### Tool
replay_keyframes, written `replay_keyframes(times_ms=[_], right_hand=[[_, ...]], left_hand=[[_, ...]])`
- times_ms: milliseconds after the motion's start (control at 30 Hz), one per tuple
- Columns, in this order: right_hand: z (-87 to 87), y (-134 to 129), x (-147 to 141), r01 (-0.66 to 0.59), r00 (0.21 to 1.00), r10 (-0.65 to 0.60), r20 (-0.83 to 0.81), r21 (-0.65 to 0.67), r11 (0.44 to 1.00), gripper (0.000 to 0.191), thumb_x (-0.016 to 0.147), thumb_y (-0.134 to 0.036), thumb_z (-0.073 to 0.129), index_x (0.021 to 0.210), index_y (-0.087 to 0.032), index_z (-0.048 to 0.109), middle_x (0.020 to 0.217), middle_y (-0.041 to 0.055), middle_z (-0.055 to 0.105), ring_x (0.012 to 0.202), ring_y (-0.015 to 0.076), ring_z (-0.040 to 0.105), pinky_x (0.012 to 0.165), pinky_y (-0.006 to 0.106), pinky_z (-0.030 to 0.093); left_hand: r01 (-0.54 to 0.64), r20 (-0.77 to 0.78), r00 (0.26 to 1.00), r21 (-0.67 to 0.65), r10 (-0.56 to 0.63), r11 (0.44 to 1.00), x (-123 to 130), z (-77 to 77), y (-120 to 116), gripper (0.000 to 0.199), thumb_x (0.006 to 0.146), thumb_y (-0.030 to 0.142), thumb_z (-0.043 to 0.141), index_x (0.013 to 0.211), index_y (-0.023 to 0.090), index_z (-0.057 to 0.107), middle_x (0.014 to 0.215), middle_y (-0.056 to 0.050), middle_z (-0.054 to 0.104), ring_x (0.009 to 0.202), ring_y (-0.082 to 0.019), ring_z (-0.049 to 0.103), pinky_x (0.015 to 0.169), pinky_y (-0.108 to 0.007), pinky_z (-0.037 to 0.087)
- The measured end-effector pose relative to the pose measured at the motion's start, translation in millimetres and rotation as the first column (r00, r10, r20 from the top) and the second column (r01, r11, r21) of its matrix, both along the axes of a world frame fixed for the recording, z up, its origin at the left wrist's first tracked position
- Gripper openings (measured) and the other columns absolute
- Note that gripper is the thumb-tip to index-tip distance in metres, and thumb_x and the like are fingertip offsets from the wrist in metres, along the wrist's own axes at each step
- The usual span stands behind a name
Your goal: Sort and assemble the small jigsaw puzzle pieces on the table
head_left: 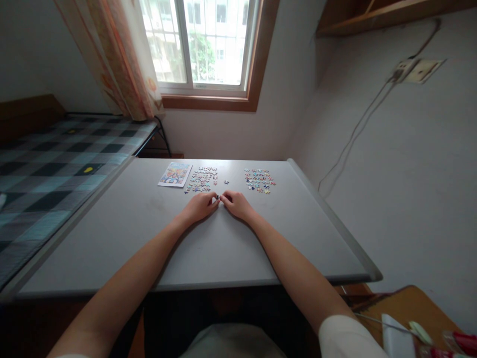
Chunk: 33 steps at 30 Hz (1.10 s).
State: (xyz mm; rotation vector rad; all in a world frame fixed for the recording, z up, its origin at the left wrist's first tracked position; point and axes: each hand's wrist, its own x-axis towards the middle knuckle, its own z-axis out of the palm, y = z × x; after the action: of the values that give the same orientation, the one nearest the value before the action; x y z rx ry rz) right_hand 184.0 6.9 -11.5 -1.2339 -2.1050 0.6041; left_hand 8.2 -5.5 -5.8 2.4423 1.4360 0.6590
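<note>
My left hand [201, 204] and my right hand [237, 203] meet fingertip to fingertip just above the middle of the table. Between their pinched fingers is a small dark jigsaw puzzle piece [217, 197], mostly covered; whether there is a second piece cannot be made out. Behind my left hand lies a spread of loose puzzle pieces [204, 177]. A second spread of puzzle pieces [260, 180] lies beyond my right hand, to the right. One small piece or joined bit [226, 182] rests between the two groups. The colourful picture sheet [175, 175] lies flat at the far left.
The grey table [112, 238] has raised edges at left and right. A bed with a checked cover [85, 144] stands to the left, and a window [201, 44] is behind. Cables hang from a wall socket [404, 70]. A wooden stool [413, 308] with items stands at lower right.
</note>
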Motion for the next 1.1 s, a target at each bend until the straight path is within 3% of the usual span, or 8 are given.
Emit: replay_keyframes(times_ms=[1100], right_hand=[[-1.5,1.0,0.0,0.000,1.000,0.000,0.010,-0.003,1.000,0.023,0.086,-0.030,0.049,0.075,-0.017,0.063,0.068,0.0016,0.062,0.063,0.0114,0.050,0.060,0.022,0.032]], left_hand=[[-0.040,-0.023,0.999,-0.013,0.040,0.999,0.0,-2.3,-0.3,0.026,0.086,0.040,0.044,0.077,0.019,0.057,0.060,0.000,0.056,0.052,-0.012,0.046,0.051,-0.024,0.025]])
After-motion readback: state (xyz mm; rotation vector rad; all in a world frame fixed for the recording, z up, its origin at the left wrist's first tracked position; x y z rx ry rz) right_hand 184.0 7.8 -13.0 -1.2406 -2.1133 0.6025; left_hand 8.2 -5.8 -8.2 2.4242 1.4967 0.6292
